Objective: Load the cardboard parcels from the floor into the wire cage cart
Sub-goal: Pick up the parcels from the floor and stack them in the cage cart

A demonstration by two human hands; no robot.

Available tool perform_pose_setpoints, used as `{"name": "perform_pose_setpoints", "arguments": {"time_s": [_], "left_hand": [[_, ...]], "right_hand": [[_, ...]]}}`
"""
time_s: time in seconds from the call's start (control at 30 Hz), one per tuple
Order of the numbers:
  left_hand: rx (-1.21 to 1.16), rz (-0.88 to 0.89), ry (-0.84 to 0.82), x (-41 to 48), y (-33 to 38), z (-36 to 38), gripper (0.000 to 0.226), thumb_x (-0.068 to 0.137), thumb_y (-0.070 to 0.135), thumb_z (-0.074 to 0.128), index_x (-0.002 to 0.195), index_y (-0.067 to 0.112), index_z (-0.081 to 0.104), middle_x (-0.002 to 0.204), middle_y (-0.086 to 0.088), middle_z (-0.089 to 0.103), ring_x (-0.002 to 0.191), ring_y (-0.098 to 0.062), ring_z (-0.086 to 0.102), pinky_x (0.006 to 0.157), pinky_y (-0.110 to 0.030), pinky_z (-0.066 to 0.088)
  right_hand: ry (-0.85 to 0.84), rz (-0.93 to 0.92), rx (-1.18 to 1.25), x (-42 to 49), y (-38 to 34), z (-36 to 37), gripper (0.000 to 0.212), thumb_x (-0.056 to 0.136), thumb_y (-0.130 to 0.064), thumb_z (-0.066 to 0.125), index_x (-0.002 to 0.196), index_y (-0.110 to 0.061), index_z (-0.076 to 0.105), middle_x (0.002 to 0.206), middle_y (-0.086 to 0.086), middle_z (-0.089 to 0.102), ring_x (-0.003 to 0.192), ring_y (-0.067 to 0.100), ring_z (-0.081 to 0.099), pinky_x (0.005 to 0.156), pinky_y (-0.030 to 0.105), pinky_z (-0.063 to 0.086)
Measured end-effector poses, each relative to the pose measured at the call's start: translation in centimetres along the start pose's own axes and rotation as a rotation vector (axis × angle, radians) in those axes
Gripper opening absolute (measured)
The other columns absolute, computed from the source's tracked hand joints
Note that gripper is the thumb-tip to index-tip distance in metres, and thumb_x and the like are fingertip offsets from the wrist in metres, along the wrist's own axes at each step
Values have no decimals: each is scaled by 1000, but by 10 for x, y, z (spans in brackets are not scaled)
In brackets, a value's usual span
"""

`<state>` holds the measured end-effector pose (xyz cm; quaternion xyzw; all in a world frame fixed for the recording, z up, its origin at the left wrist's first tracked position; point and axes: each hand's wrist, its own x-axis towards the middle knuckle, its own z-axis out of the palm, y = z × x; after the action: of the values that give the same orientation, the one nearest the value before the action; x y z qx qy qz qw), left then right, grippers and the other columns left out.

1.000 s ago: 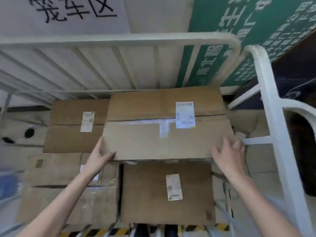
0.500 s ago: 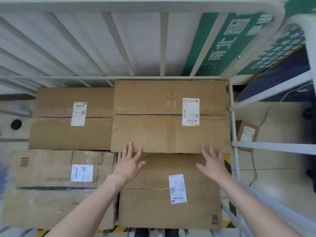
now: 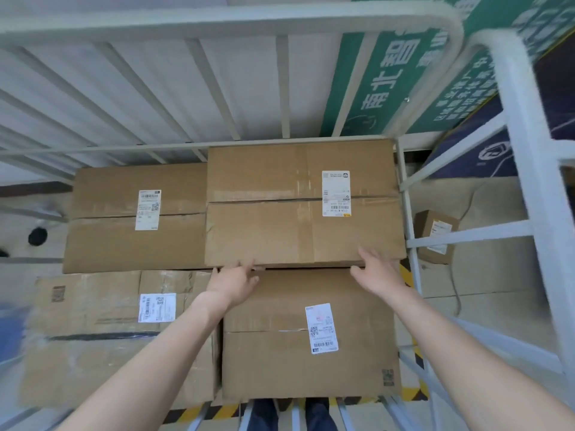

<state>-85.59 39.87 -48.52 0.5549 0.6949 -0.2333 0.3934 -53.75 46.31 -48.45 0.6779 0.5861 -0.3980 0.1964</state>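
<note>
- Wire cage cart [image 3: 280, 24]: white bars along the far and right sides. Four cardboard parcels already lie flat inside it.
- Green sign [image 3: 389, 73] behind the far bars: "南北智" is legible, the smaller lines are too blurred to read.
- Near-left parcel [image 3: 93, 331] and near-right parcel [image 3: 280, 362] form the near row, with the far-left parcel [image 3: 124, 225] behind them.
- Far-right parcel [image 3: 295, 213]: the one in hand. It sits higher than its neighbours, and its near edge overlaps the near-right parcel. Its long axis runs left-right, across both forearms. The far edge looks close to the far bars and the right edge is just beside the right bars.
- Small parcel [image 3: 435, 234]: on the floor outside the right bars, well apart from both hands, and the right hand is nearer. Probably the next one to load.
- Right hand [image 3: 376, 275]: fingers [image 3: 365, 255] straight and spread, lying on the far-right parcel's near top edge and gripping nothing.
- Left hand [image 3: 233, 284]: fingers extended against the same near edge, with the tips at the seam. Nothing is visibly held.
- Key relation: the parcel lies directly far of both hands, which are spaced along its long near edge, so any final nudge goes straight away from the person.
- Labels: one white shipping label per parcel, with barcodes and QR codes, but the text is too small to read.
</note>
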Motion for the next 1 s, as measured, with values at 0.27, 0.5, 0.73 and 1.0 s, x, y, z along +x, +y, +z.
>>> {"name": "perform_pose_setpoints", "arguments": {"time_s": [0.27, 0.5, 0.73, 1.0], "left_hand": [[-121, 131, 100, -148, 19, 6, 59, 101, 43, 41, 155, 25, 27, 161, -8, 28, 151, -24, 16, 119, -38, 21], [-76, 286, 59, -285, 24, 27, 57, 100, 48, 39, 154, 28, 30, 162, -6, 26, 151, -22, 13, 120, -32, 14], [-185, 480, 118, -405, 85, 2, 56, 99, 48, 45, 152, 33, 32, 160, 4, 29, 151, -13, 13, 119, -31, 14], [-33, 916, 27, -530, 271, 40, 53, 100, 38, 47, 151, 29, 35, 155, 7, 37, 144, -10, 29, 115, -27, 22]], "right_hand": [[7, -106, 183, -172, -18, 7, 66, 97, -37, 41, 156, -34, 13, 165, -2, 10, 151, 24, -9, 117, 48, 18], [147, -48, 535, -354, 6, 16, 67, 98, -39, 47, 155, -41, 10, 162, -15, 17, 150, 13, 8, 119, 49, 22], [397, -23, 605, -501, 69, 28, 66, 100, -41, 44, 156, -39, 8, 162, -18, 10, 150, 9, 4, 120, 45, 20], [716, 259, 711, -639, 195, 49, 65, 101, -39, 43, 157, -34, 9, 163, -10, 12, 151, 14, 7, 118, 36, 17]]}}
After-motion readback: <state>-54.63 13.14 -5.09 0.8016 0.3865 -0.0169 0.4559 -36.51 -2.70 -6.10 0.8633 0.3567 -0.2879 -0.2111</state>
